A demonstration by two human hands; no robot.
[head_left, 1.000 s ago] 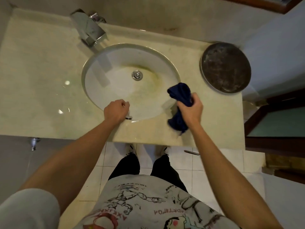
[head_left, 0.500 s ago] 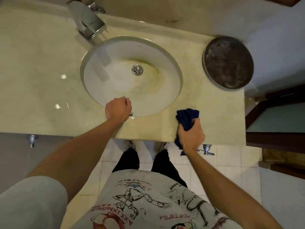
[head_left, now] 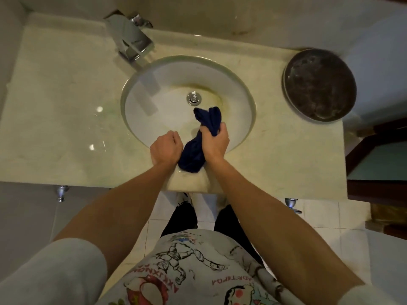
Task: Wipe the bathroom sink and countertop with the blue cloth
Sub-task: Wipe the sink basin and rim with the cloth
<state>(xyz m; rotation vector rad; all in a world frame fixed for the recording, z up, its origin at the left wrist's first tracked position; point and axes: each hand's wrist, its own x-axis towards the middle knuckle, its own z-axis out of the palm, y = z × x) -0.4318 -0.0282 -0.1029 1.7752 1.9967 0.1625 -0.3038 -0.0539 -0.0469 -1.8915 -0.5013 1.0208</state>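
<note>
Your two forearms reach forward toward 12 o'clock and converge, wrists nearly side by side. Your right hand (head_left: 214, 143) is curled into a fist, gripping the blue cloth (head_left: 199, 148), knuckles up. Your left hand (head_left: 166, 149), at its 9 o'clock, is a closed fist, touching the cloth's lower bunch.

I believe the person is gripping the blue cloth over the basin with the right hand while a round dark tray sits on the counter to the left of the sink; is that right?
Not quite: the head view shows the round dark tray on the counter to the right of the sink, not the left. The rest holds: the right hand grips the blue cloth over the basin.
</note>
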